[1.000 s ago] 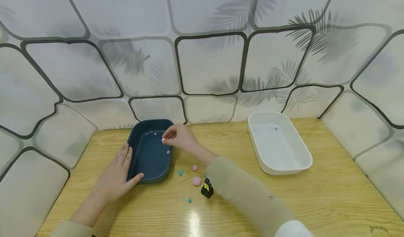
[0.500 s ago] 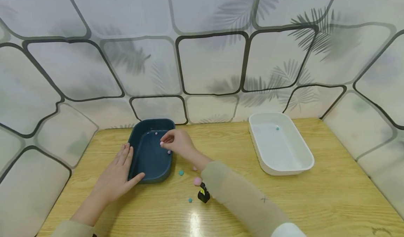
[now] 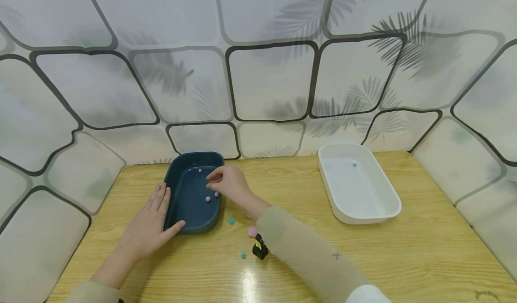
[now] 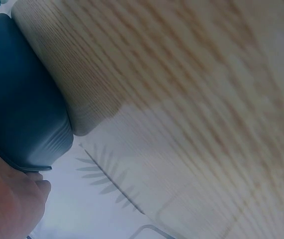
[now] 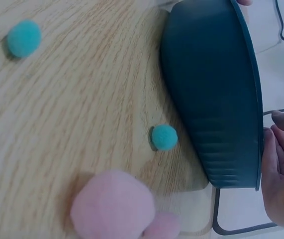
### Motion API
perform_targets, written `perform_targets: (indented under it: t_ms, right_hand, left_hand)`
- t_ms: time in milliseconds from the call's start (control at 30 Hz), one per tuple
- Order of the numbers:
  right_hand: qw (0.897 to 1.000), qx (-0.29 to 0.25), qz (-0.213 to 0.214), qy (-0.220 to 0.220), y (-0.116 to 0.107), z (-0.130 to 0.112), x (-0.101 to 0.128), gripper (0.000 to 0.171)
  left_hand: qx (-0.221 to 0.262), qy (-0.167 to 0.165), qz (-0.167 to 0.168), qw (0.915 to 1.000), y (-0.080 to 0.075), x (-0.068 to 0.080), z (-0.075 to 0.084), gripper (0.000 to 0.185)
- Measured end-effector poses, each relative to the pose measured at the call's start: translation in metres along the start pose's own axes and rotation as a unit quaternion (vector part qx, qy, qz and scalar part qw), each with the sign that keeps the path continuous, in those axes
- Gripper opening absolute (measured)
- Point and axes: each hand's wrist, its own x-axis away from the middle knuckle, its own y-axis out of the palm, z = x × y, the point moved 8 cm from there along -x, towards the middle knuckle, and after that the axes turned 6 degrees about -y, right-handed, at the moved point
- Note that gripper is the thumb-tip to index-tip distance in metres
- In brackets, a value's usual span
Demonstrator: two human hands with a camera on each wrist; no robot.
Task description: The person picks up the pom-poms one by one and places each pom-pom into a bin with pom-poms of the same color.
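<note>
A dark blue tray (image 3: 193,204) stands at the left of the table. My left hand (image 3: 147,226) lies along its left side, fingers straight and thumb at the front rim. Over its right rim hovers my right hand (image 3: 230,186), fingers loosely bent, thumb and fingertips slightly apart, nothing visible between them. Inside the tray lie a pink pom-pom (image 3: 208,199) below the right fingertips, another near the right wall and a small one toward the back. In the right wrist view, a large pink pom-pom (image 5: 113,206) and a teal pom-pom (image 5: 164,137) lie beside the tray.
A white tray (image 3: 361,191) with one teal pom-pom (image 3: 354,164) in it stands at the right. Under my right forearm, a small black object (image 3: 260,248) with a yellow mark shows. A patterned cloth wall (image 3: 270,83) closes off the back and sides.
My right hand has moved slightly left and down over the blue tray and let go of the pink pom-pom, which now lies on the tray's floor. The left hand stays put.
</note>
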Motion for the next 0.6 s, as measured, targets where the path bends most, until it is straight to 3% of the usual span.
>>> perform_targets:
  t_ms: [267,600]
  right_hand:
    - [0.999,-0.042,-0.001,0.006,-0.008,0.003,0.001,0.018]
    - [0.999,-0.039,-0.013,-0.007,-0.043,-0.002,0.012,0.021]
  left_hand:
    - [0.003,-0.002,-0.003,1.0,0.001,-0.001,-0.002,0.106]
    - [0.004,0.004,0.001,1.0,0.001,0.0,-0.001,0.107]
